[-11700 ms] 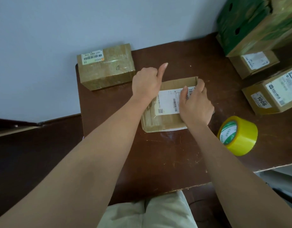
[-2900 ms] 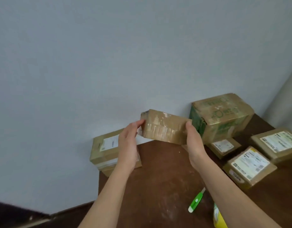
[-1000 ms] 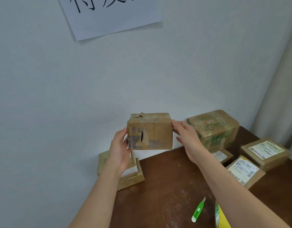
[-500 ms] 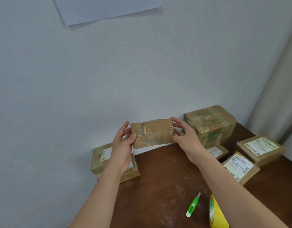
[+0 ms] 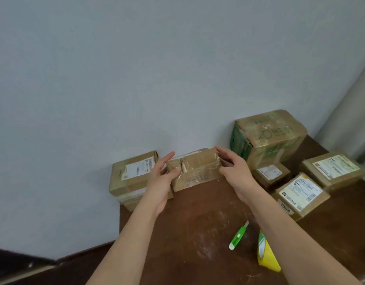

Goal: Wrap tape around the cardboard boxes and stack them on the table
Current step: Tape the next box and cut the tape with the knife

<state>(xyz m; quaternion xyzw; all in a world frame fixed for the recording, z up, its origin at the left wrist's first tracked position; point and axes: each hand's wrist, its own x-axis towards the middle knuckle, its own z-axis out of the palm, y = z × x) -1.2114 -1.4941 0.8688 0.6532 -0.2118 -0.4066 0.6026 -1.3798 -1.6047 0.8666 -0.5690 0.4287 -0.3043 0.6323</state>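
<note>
Nearest, at the lower right of the frame, the yellow tape roll (image 5: 267, 257) stands on edge on the brown counter (image 5: 187, 233) with a green utility knife (image 5: 238, 235) just beside it; a forearm swinging back could knock either off the near edge. Higher, at mid-frame, both grips are closed on the taped small box (image 5: 195, 171): the left hand (image 5: 162, 182) pinches its left end with thumb on the front face, the right hand (image 5: 236, 173) clasps the right end. It hangs above the counter, and the glossy tape may let it slip if the pinch loosens. Beyond, at centre left, the stacked boxes (image 5: 134, 177) sit at the counter's left edge against the wall; a box set off-centre there could probably topple the pile.
</note>
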